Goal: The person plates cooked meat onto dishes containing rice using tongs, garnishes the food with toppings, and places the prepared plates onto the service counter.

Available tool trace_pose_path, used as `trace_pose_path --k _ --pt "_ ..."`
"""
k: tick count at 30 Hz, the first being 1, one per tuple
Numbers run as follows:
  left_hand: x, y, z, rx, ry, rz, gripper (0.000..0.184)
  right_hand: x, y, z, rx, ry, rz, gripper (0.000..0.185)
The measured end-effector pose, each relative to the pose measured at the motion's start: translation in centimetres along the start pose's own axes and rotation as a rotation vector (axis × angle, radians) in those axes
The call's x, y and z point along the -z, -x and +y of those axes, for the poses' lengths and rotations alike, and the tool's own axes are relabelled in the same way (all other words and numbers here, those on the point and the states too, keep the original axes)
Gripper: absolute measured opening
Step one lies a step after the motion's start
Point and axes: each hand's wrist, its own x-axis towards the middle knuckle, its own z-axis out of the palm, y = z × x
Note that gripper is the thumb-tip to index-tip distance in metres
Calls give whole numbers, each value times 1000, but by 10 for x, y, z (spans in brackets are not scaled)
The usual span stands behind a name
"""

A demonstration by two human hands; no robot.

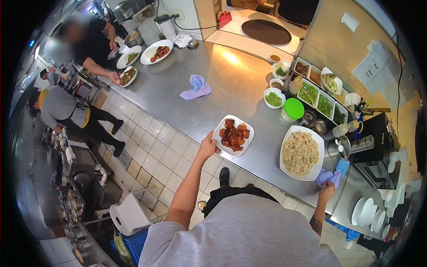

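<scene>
My left hand (207, 147) grips the left edge of a square white plate (247, 124) at the front edge of the steel counter. On it sits a pile of glazed, reddish-brown meat pieces (232, 135). Over to the right, my right hand (327, 191) is closed on a purple cloth (329, 176) near the counter edge. Just beside that cloth stands a large white bowl (284, 167) full of fried rice (301, 153). Part of the right hand's fingers is hidden by the cloth.
Across the steel counter (240, 84) lies another purple cloth (196, 87). Garnish containers (309, 93), a green-lidded tub (293, 108) and a bowl of chopped greens (273, 98) line the right. At the far left a co-worker (89, 44) handles plates; another person (66, 107) stands behind.
</scene>
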Motion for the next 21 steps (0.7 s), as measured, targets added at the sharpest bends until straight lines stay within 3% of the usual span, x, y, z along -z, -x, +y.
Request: trace_pose_path --k 6,10,21 --pt "-12 10 -3 22 164 85 44 3 3 -1 -16 21 -14 17" --pt "-18 14 -5 42 86 173 47 -9 4 23 90 -26 2 20" --pt "-38 25 0 113 324 84 46 -12 6 9 -6 28 29 23"
